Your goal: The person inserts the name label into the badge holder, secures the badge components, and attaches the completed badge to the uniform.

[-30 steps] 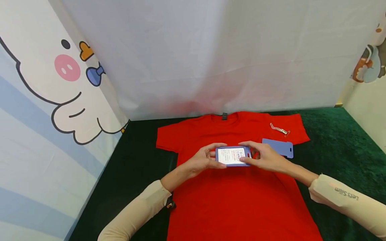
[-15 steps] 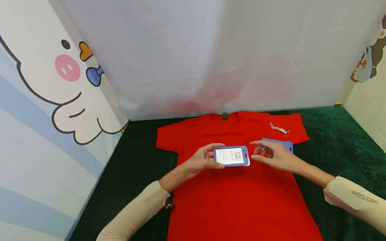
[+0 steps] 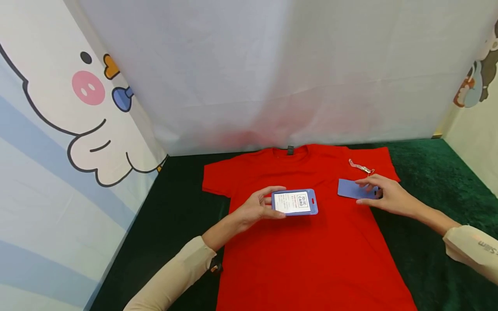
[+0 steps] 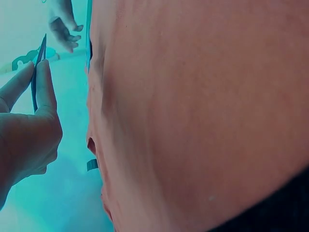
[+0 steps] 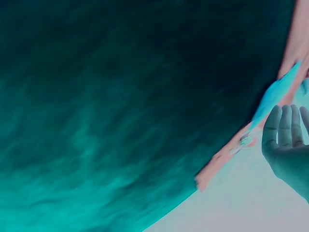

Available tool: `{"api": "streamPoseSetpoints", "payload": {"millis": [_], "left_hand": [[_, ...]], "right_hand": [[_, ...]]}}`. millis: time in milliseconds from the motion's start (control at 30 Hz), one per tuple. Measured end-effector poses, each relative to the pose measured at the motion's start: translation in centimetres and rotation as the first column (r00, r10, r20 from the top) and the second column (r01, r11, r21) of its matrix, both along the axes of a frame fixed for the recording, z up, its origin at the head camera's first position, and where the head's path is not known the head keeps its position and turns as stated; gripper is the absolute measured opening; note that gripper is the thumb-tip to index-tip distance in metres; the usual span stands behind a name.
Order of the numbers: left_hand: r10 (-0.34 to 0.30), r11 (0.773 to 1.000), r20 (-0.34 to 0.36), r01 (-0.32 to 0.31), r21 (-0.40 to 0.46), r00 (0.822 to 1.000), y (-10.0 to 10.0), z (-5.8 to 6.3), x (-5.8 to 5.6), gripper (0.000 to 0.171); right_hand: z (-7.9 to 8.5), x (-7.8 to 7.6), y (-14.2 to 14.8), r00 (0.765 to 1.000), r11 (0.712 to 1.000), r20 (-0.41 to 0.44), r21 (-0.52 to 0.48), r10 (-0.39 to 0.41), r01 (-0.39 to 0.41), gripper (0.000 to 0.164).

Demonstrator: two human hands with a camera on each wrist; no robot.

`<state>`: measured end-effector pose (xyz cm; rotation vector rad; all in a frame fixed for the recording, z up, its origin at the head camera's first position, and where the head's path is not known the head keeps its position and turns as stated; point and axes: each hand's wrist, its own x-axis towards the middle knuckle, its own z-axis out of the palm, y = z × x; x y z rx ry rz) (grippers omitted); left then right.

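1. left hand (image 3: 254, 206), centre of the head frame: grasping the blue id card holder (image 3: 294, 202) by its left end, thumb along the lower edge, forefinger along the upper. left wrist view agrees: holder seen edge-on between thumb and finger.
2. holder sits at frame centre, held above the red t-shirt (image 3: 295, 259); long side runs left to right, slot at its right end. white insert printed "id/ic card", lettering turned sideways.
3. right hand (image 3: 389, 195), right of centre: released, fingers loosely bent, thumb spread away from them, over the right end of a flat blue panel (image 3: 347, 188). contact with panel: cannot tell.
4. panel lies right of the holder, well apart from it, on the shirt near the sleeve; its slotted right end is partly covered by the hand.
5. clear strap with metal clip (image 3: 361, 166) lies on the right-side sleeve, just above the panel.
6. shirt spread flat on dark green cloth (image 3: 175, 207), collar toward the top of the frame.
7. backdrop: pale curtain (image 3: 233, 77) across the top; cartoon print (image 3: 50, 86) at upper left.
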<state>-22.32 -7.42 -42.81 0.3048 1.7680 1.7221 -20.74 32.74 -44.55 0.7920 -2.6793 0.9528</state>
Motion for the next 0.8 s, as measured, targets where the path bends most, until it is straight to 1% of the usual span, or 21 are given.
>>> {"api": "streamPoseSetpoints", "payload": {"millis": [167, 367, 500, 633, 800], "left_hand": [[0.008, 1.0, 0.0, -0.008, -0.001, 1.0, 0.0, 0.0, -0.2, 0.069], [0.012, 1.0, 0.0, -0.012, 0.004, 1.0, 0.1, 0.0, -0.4, 0.07], [0.013, 1.0, 0.005, -0.013, 0.005, 1.0, 0.3, -0.1, -0.5, 0.07], [0.016, 1.0, 0.004, -0.016, 0.003, 1.0, 0.4, -0.1, -0.7, 0.071], [0.018, 1.0, 0.011, -0.018, 0.009, 1.0, 0.5, 0.1, -0.8, 0.071]], "right_hand": [[-1.0, -1.1, 2.3, 0.999, 0.995, -0.002, 0.086, -0.046, 0.046, 0.06], [-1.8, -1.7, 3.7, 0.998, 0.988, 0.031, 0.144, -0.056, 0.051, 0.067], [-1.7, -1.8, 3.8, 0.994, 0.984, 0.091, 0.169, -0.067, 0.051, 0.071], [-1.4, -1.9, 3.8, 0.986, 0.982, 0.147, 0.183, -0.076, 0.049, 0.071], [-1.0, -1.8, 3.7, 0.982, 0.981, 0.17, 0.19, -0.082, 0.049, 0.069]]}}
